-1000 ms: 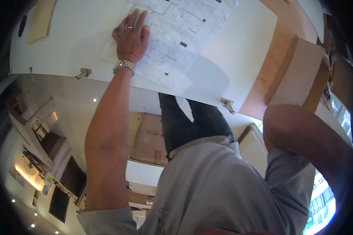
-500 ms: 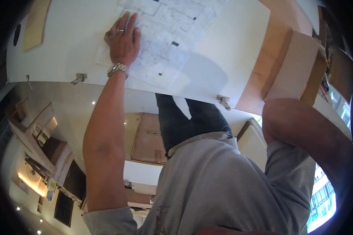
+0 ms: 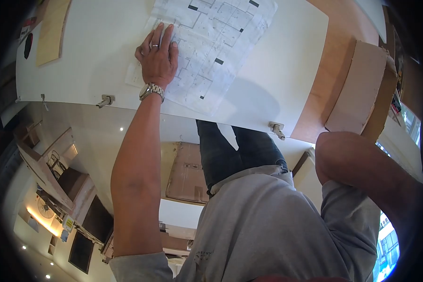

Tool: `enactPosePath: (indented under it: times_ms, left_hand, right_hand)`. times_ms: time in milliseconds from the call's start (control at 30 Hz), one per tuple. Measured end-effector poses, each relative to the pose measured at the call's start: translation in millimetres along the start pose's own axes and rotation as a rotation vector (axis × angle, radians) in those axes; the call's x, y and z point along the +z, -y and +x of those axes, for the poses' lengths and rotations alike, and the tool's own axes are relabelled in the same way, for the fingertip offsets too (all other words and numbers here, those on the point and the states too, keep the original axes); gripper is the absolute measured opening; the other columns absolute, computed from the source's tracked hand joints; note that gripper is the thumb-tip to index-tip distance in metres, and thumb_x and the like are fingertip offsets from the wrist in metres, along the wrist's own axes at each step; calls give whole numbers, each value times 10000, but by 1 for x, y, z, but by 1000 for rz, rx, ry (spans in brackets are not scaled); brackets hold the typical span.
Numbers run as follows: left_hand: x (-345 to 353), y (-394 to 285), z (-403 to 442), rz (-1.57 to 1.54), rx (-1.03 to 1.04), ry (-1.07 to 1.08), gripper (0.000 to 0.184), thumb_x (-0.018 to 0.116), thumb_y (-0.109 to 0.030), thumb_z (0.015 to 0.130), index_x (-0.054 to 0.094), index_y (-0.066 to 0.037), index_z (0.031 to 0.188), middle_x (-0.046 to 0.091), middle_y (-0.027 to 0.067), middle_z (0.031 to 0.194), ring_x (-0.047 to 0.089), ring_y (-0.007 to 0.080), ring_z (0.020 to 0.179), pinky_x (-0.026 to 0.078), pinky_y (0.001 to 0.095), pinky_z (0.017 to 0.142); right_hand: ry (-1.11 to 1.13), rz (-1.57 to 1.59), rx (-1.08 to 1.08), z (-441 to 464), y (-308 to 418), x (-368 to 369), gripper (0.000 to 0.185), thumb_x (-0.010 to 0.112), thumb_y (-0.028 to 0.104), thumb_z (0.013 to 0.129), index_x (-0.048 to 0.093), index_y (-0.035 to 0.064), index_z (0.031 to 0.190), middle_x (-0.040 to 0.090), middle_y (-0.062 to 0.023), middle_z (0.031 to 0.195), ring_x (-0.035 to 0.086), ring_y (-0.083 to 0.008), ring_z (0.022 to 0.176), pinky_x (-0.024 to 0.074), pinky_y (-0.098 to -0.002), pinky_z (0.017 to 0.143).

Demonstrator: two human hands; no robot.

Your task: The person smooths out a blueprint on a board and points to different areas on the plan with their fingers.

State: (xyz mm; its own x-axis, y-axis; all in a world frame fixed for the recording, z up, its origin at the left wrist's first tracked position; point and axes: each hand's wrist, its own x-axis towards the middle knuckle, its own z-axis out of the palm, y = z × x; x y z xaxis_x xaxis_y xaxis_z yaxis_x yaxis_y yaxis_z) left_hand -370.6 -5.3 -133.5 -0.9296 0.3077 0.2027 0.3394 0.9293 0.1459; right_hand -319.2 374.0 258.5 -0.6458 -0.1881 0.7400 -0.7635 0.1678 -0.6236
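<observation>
My left hand (image 3: 158, 58) lies palm down on a creased floor plan (image 3: 204, 54), near its left edge. Its fingers are stretched out, and nothing shows in its grip. A ring is on one finger, and a metal wristwatch (image 3: 152, 91) is around the wrist. Under the plan is a white panel (image 3: 277, 51) with metal hinges (image 3: 106, 100) along its near edge. Another hinge (image 3: 277, 129) sits farther right on that edge. My right arm is bent at the elbow on the right side, and its hand is outside the picture.
A thin wooden strip (image 3: 54, 35) and a small black object (image 3: 28, 45) lie on the panel's left part. An open cardboard box (image 3: 357, 89) stands at the right, beside a brown board (image 3: 331, 70). Below the panel, a larger carton (image 3: 185, 174) rests behind my legs.
The whole view has shifted, so the panel, plan and arms appear slightly farther right and lower. My left hand keeps nearly the same spot on the plan.
</observation>
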Motion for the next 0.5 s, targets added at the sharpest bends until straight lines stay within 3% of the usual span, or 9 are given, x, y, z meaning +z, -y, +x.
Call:
enactPosePath:
  times_ms: [500]
  left_hand:
    - [1,0,0,-41,-5,-23,538,561,-366,1110,524,-297,1643,490,-30,1715,444,244,1537,283,577,1218]
  right_hand:
    - [-192,67,103,-59,-37,47,372,732,67,983,712,37,1352,725,-105,1336,674,-225,1164,510,-392,1071]
